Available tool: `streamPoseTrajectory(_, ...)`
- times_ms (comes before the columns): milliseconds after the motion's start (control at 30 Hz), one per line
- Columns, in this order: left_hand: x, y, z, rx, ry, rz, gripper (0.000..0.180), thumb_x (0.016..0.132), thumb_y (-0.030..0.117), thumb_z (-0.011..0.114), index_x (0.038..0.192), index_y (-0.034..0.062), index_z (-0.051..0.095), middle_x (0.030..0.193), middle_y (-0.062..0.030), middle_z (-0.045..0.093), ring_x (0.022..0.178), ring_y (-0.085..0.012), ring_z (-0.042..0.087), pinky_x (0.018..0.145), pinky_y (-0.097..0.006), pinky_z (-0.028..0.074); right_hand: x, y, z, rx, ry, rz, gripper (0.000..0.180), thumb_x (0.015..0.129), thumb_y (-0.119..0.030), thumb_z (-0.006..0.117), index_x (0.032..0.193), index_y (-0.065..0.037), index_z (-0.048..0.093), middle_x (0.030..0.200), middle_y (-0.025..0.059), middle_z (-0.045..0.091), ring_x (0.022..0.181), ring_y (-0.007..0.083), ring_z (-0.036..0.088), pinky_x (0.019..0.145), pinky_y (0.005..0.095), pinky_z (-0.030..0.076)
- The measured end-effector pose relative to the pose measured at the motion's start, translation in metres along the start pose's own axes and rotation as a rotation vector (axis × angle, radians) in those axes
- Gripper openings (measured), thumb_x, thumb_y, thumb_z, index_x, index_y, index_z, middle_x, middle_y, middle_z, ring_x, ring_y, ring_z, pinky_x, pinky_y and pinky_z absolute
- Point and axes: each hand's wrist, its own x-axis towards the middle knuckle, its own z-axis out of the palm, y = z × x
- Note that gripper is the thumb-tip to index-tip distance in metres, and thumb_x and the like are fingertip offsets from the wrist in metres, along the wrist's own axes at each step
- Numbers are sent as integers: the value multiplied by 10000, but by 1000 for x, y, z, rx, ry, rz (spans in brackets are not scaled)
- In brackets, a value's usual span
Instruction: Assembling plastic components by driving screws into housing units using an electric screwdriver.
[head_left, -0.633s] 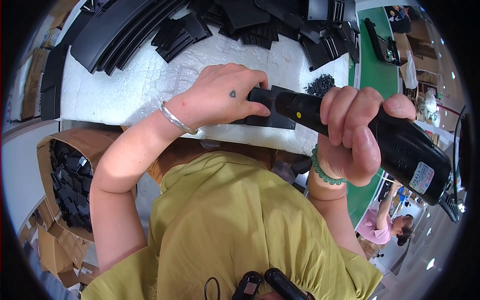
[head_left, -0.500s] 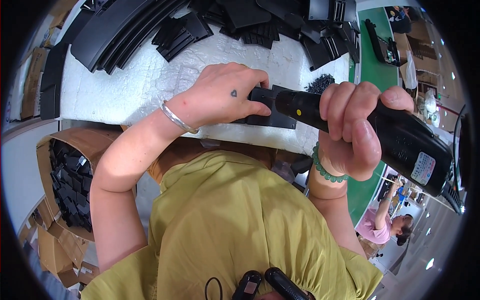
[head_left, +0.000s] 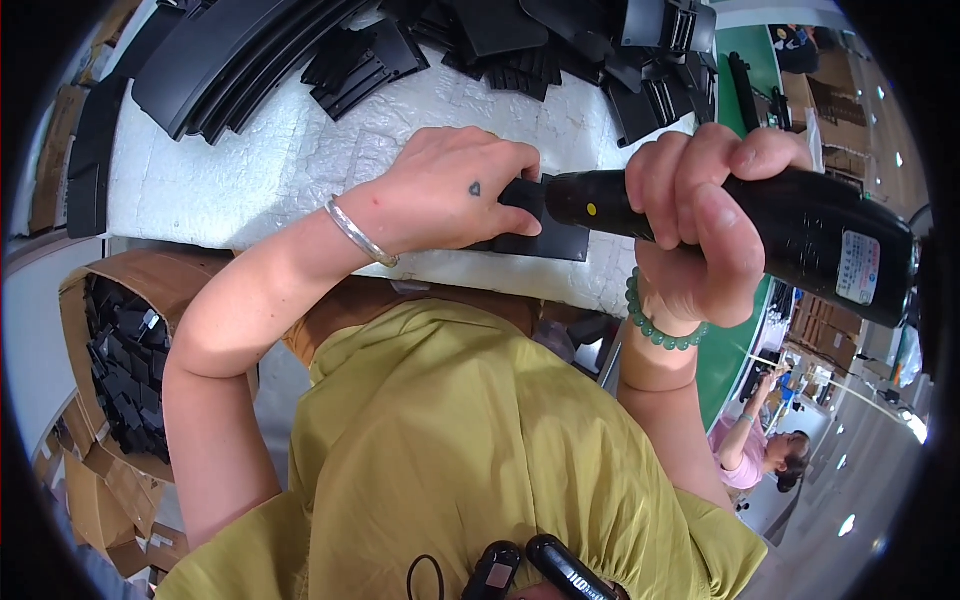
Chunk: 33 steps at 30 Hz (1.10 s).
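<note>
My left hand, with a bracelet on its wrist, presses a flat black plastic part onto the white foam-like table covering. Its thumb and fingers are closed about a smaller raised black piece on that part. Wrapped round a thick black electric screwdriver is my right hand, above a green bead bracelet. The tool lies nearly level in the view, its nose pointing left over the plastic part. Its tip and whatever it touches are hidden.
Long black panels and smaller slotted black parts are heaped along the far side. At the left stands a cardboard box full of black pieces. A person in pink is beyond the green surface at right.
The screwdriver's rear end has swung up and away from me, and my right hand has risen slightly with it. My left hand keeps its hold, almost unmoved.
</note>
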Motion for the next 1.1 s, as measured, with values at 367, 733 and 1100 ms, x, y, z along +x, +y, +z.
streamPoseTrajectory(367, 2, -1, 4, 50, 79, 48, 379, 722, 349, 668, 973, 79, 583, 823, -119, 620, 896, -304, 571, 755, -399, 430, -6, -1, 7, -164, 52, -21, 254, 707, -55, 503, 937, -60, 394, 574, 34, 376, 451, 134, 343, 477, 302, 348)
streamPoseTrajectory(733, 11, 19, 3, 94, -3, 4, 392, 719, 353, 689, 985, 79, 603, 778, -137, 615, 719, -293, 569, 650, -362, 435, -35, 0, -74, -61, 389, -173, 283, 730, 27, 504, 1000, -3, 427, 619, 72, 466, 462, 137, 417, 484, 300, 420)
streamPoseTrajectory(1100, 9, 14, -4, 71, 30, 16, 444, 706, 386, 698, 999, 59, 631, 863, -146, 627, 831, -310, 586, 728, -359, 461, -43, 13, -91, 59, 440, -152, 259, 737, 35, 513, 982, -7, 444, 640, 67, 477, 472, 140, 429, 488, 292, 414)
